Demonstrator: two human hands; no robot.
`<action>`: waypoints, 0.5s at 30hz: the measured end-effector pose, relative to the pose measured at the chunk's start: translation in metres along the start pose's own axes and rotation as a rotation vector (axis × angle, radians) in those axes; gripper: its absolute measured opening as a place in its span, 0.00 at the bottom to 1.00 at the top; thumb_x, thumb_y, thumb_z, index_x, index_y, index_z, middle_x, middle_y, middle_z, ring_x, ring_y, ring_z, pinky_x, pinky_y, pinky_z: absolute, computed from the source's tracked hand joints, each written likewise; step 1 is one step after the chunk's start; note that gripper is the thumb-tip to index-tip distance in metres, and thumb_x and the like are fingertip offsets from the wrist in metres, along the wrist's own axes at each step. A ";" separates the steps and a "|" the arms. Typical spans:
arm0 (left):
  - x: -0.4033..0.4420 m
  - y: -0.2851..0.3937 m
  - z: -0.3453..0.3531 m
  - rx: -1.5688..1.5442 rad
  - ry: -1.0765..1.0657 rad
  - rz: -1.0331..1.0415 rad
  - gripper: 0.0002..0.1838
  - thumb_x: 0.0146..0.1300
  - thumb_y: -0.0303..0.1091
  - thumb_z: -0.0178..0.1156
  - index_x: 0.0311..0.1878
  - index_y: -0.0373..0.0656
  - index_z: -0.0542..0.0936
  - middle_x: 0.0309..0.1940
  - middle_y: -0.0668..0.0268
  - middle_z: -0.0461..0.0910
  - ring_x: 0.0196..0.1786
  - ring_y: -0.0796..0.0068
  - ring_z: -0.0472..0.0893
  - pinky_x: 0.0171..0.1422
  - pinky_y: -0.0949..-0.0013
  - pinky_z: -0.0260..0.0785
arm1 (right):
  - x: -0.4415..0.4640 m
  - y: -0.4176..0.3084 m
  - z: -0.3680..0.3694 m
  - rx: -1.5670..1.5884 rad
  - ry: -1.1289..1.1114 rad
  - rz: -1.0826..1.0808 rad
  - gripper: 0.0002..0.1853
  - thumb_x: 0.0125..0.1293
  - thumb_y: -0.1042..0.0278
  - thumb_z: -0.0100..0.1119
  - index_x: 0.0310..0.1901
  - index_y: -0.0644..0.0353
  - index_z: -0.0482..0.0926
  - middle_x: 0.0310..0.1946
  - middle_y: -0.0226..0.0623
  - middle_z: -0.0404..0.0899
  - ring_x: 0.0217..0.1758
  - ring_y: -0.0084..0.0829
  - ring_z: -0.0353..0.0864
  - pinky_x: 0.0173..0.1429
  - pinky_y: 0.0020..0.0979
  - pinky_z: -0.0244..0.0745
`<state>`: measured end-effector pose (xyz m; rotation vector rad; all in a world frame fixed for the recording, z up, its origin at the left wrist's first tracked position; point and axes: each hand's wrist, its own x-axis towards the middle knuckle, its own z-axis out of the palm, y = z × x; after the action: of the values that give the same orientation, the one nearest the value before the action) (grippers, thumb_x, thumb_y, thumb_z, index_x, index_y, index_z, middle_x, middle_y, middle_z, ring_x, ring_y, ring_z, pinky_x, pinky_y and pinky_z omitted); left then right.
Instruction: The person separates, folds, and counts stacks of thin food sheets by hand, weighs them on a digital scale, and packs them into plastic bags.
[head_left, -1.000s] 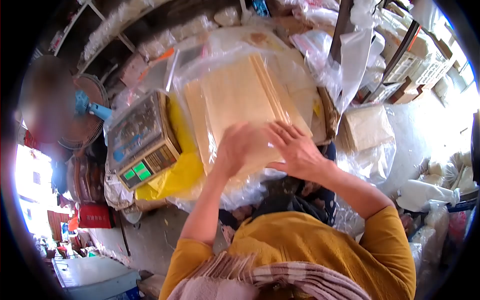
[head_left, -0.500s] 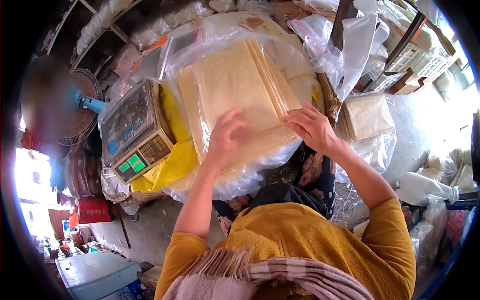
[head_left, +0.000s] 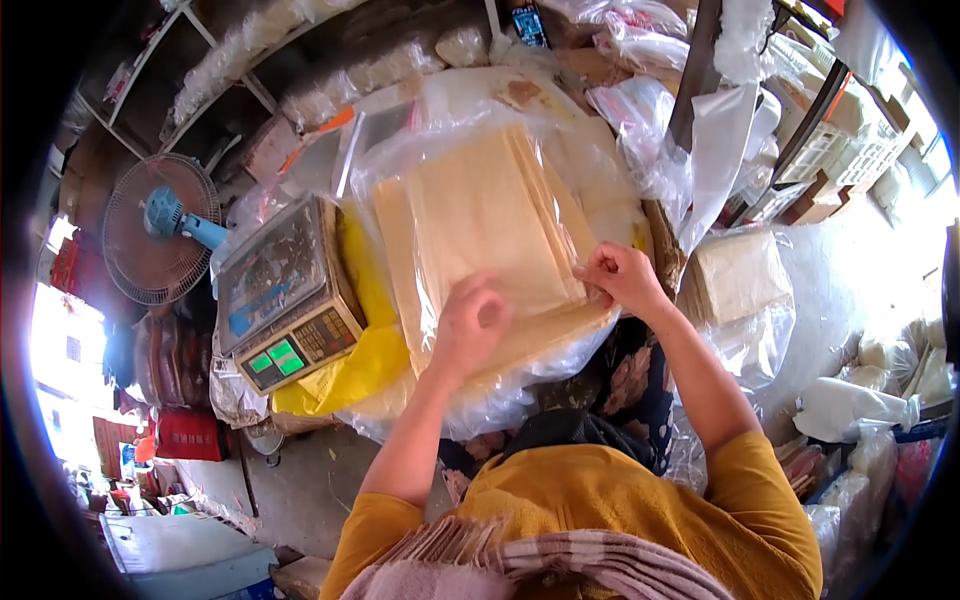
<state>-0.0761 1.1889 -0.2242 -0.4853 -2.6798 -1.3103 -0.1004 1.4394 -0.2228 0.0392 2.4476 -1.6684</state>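
Right fingers (head_left: 592, 268) pinch the tan sheets (head_left: 480, 215) at their right edge, left fingers (head_left: 482, 290) loosely curled above them.

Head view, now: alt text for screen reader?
A stack of tan sheets with clear plastic showing around it; the right hand is at its right edge, and the left hand, blurred, is over its near part. At picture left are a scale with a lit green display, yellow plastic and a fan.

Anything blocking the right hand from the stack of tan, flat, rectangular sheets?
Nothing visible: the right hand is at the right edge of the tan sheets. Clear, crinkled plastic film shows around them; whether it covers that edge, I can't tell.
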 end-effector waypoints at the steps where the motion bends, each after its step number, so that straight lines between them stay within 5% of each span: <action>1: -0.001 0.004 -0.001 -0.050 -0.012 -0.043 0.10 0.56 0.33 0.64 0.30 0.38 0.74 0.56 0.64 0.71 0.53 0.70 0.74 0.50 0.71 0.73 | 0.003 0.006 -0.001 0.038 0.020 -0.018 0.14 0.58 0.60 0.65 0.29 0.64 0.74 0.15 0.31 0.74 0.14 0.21 0.72 0.20 0.25 0.66; 3: -0.001 0.009 -0.005 -0.047 -0.024 -0.040 0.09 0.57 0.32 0.63 0.30 0.37 0.75 0.56 0.62 0.70 0.54 0.69 0.74 0.50 0.71 0.75 | 0.004 0.008 0.001 0.116 0.052 -0.048 0.13 0.60 0.61 0.63 0.30 0.64 0.75 0.15 0.32 0.74 0.14 0.20 0.72 0.19 0.25 0.66; 5: -0.001 0.009 -0.005 -0.039 -0.033 -0.026 0.09 0.57 0.32 0.62 0.31 0.37 0.75 0.57 0.58 0.69 0.56 0.64 0.73 0.50 0.68 0.77 | 0.003 0.012 0.015 -0.322 0.335 -0.565 0.07 0.59 0.66 0.61 0.32 0.60 0.76 0.24 0.40 0.78 0.24 0.40 0.79 0.28 0.33 0.71; 7: -0.002 0.011 -0.004 -0.092 -0.028 -0.040 0.09 0.57 0.32 0.63 0.31 0.36 0.75 0.56 0.59 0.69 0.54 0.66 0.74 0.51 0.69 0.75 | 0.003 0.019 0.022 -0.490 0.359 -0.527 0.06 0.58 0.69 0.59 0.35 0.59 0.75 0.30 0.41 0.78 0.32 0.47 0.77 0.36 0.38 0.72; 13: -0.003 0.011 -0.006 -0.101 -0.021 -0.019 0.10 0.56 0.32 0.64 0.35 0.37 0.76 0.57 0.62 0.70 0.57 0.66 0.72 0.55 0.68 0.70 | 0.002 0.020 0.019 -0.350 0.446 -0.506 0.07 0.58 0.76 0.55 0.39 0.58 0.76 0.30 0.41 0.77 0.34 0.44 0.77 0.40 0.36 0.71; 15: -0.003 0.008 -0.009 -0.121 -0.018 -0.020 0.12 0.55 0.33 0.65 0.39 0.37 0.77 0.59 0.60 0.70 0.59 0.63 0.71 0.59 0.66 0.67 | -0.014 0.002 0.012 -0.358 0.476 -0.531 0.13 0.60 0.77 0.51 0.48 0.61 0.74 0.43 0.46 0.76 0.45 0.46 0.76 0.49 0.38 0.72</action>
<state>-0.0709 1.1857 -0.2138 -0.4874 -2.6371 -1.4874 -0.0847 1.4304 -0.2260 -0.3241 3.3181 -1.4831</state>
